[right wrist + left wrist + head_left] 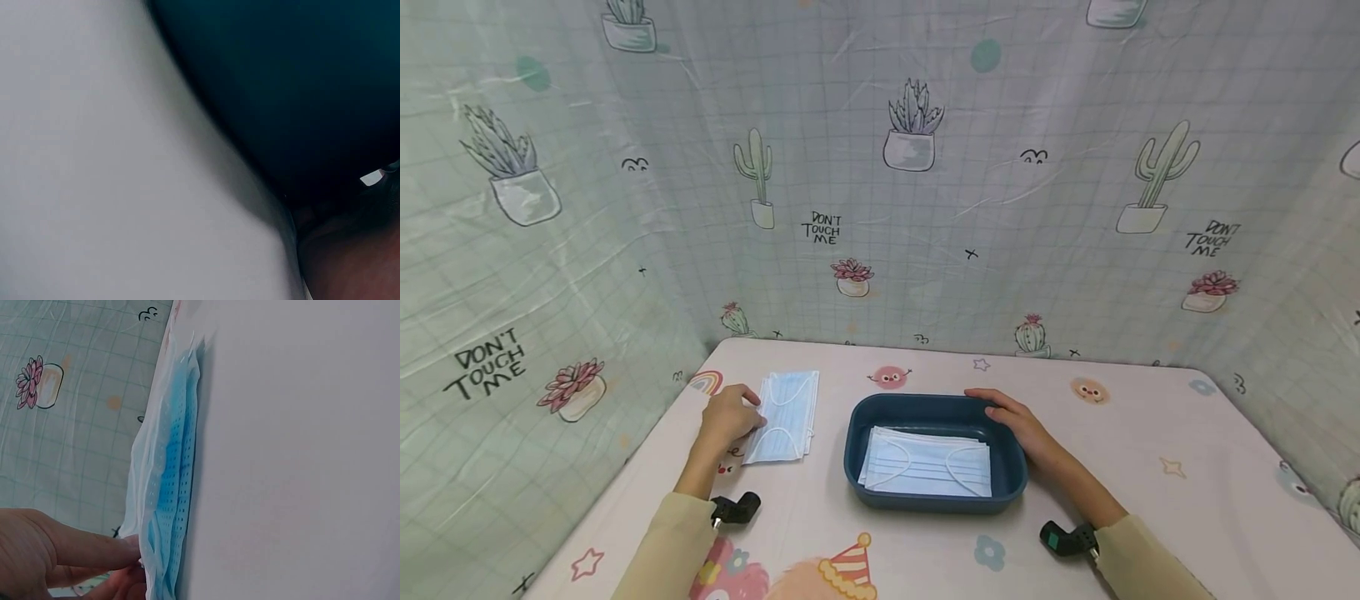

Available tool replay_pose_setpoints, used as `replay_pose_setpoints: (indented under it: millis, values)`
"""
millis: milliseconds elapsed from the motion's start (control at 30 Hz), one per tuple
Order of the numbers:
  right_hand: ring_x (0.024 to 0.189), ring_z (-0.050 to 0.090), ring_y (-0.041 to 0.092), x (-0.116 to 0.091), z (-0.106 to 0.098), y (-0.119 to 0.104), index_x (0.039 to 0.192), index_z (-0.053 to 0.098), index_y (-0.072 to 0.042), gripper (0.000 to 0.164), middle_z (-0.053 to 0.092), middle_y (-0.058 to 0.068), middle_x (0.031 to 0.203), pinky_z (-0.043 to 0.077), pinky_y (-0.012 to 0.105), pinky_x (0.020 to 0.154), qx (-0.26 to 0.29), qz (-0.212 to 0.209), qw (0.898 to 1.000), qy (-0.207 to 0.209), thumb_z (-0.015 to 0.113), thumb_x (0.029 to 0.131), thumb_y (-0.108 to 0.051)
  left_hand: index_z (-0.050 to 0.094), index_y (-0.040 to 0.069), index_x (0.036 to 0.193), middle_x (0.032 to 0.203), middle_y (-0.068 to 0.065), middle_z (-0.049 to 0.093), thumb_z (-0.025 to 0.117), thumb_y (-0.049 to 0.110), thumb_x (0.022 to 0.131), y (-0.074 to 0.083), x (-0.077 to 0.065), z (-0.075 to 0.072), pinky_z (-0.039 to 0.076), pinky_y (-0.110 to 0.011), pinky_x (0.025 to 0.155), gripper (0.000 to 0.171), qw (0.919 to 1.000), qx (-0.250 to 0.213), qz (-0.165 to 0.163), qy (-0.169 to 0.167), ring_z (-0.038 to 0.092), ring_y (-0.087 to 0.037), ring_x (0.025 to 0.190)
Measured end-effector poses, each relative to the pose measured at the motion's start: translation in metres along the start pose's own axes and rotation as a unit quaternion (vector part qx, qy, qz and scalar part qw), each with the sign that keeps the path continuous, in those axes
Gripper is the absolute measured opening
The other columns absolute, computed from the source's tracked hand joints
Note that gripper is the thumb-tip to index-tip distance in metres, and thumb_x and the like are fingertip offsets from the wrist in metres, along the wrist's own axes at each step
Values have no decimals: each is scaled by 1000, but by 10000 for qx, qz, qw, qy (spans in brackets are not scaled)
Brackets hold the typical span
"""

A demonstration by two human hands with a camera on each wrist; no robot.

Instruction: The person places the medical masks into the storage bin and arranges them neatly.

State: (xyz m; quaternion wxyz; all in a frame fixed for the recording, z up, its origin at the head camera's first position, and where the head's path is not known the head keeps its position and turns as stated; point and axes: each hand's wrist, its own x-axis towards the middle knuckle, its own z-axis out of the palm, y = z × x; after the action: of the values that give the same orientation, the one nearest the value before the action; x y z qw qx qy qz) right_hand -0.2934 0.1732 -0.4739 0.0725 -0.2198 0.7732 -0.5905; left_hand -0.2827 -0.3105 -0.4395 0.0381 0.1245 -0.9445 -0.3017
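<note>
Left hand (728, 417): pinches mask stack (790, 412) at 9 o'clock; keep it square
Right hand (1021, 427): grips box (925, 502) at 2 o'clock; steady

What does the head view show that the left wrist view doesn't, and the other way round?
Only the head view shows the dark blue bin, the masks in the bin, and the right hand holding the bin's rim near its far right corner.

Only the left wrist view shows the loose mask stack nearly edge-on, with the dotted texture of its bright blue folds.

Both share that stack, the left hand touching its edge, the pale tabletop and the cactus-print curtain.
</note>
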Motion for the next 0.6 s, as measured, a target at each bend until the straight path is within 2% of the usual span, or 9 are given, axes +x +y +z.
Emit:
replay_pose_setpoints:
  millis: [200, 333, 433, 600]
  values:
    - [129, 43, -17, -1, 1, -1, 150, 51, -7, 44, 45, 19, 160, 31, 5, 106, 41, -8, 10000, 9, 43, 109, -19, 67, -4, 107, 102, -25, 67, 78, 8, 81, -2, 1, 3, 46, -35, 62, 30, 10000, -9, 15, 39, 58, -33, 84]
    - [132, 43, -13, -3, 2, -2, 151, 51, -7, 44, 44, 18, 161, 31, 6, 106, 35, 68, 10000, 19, 43, 109, -19, 66, -5, 106, 107, -27, 67, 76, 7, 82, 0, 1, 3, 47, -36, 63, 29, 10000, -56, 11, 65, 59, -35, 86]
    - [145, 41, 6, -3, 1, -2, 151, 51, -9, 44, 45, 16, 161, 31, 7, 106, -5, 152, 9999, 30, 43, 109, -21, 66, -5, 106, 106, -27, 67, 75, 7, 82, 2, 0, 2, 47, -36, 64, 28, 9999, -95, 10, 56, 59, -36, 86]
    - [153, 33, 34, -2, 1, -2, 151, 51, -9, 44, 45, 16, 161, 32, 8, 106, -14, 141, 9999, 6, 43, 109, -21, 65, -4, 105, 98, -23, 66, 76, 6, 83, 3, -2, 1, 46, -33, 61, 27, 9998, -166, -99, 34, 60, -33, 83]
